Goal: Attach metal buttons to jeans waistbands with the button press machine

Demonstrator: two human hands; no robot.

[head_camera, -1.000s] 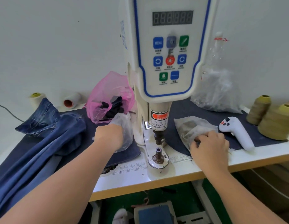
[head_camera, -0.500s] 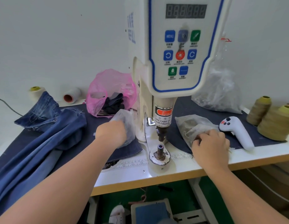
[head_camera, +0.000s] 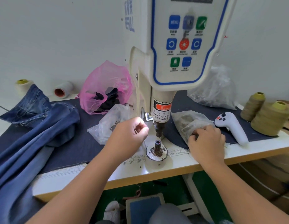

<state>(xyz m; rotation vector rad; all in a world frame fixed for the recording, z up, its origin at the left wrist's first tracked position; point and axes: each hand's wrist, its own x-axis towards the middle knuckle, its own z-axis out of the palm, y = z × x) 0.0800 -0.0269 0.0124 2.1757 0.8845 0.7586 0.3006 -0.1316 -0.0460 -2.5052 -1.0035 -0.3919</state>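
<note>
- left hand (head_camera: 129, 136) up off the worktop (head_camera: 181, 165), fingers curled in, thumb + forefinger tips pinched together; whatever sits in the pinch is too small to tell
- press machine (head_camera: 181, 50) just right of that hand; its upper punch (head_camera: 158, 130) is a bit past the fingertips, lower die (head_camera: 157, 147) below + right of them, gap open between punch and die
- clear bag (head_camera: 111, 122) w/ small metal bits just behind/left of the left hand, lying on dark cloth (head_camera: 76, 147)
- right hand (head_camera: 206, 143) palm down on 2nd clear bag (head_camera: 189, 122), right of the die; fingers bent, pressing into the plastic, can't tell if they grip a part inside
- jeans (head_camera: 30, 135) heaped well left of the left hand, draping off the worktop edge; no waistband under the punch
- white handheld controller (head_camera: 231, 126) just right of the right hand, lying on the cloth
- 2 olive thread cones (head_camera: 268, 117) further right
- pink bag (head_camera: 106, 88) w/ dark scraps behind the left hand; another clear bag (head_camera: 213, 91) back right by the wall
- foot pedal (head_camera: 145, 207) on the floor below the worktop
</note>
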